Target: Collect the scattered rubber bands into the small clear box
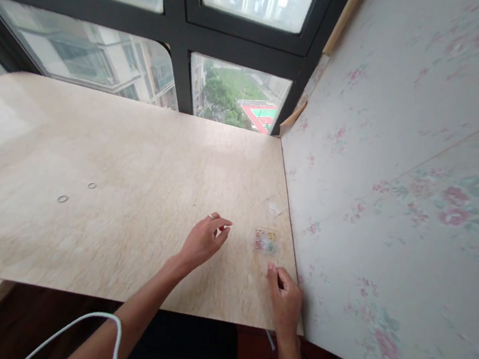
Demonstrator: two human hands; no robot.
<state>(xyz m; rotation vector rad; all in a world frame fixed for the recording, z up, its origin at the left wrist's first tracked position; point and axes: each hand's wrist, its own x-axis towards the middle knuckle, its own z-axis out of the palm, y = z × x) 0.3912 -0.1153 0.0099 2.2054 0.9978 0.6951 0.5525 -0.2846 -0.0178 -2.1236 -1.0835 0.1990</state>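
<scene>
My left hand [205,239] hovers over the tabletop to the left of a small clear box. Its thumb and index finger are slightly apart, and nothing shows between them. A ring sits on one finger. The clear plastic box [265,241] holds small loops in pink, yellow and green, sorted into compartments. Just in front of the box, my right hand [285,300] has thumb and index finger pinched together; what they hold, if anything, is too small to make out. Behind the box lies a piece of clear plastic [274,208].
Two thin dark rings [62,198] lie on the left part of the beige marbled tabletop [144,160]. A floral-papered wall [379,163] borders the right side, and dark-framed windows [246,38] stand at the back. A white cable [86,315] loops across my left forearm.
</scene>
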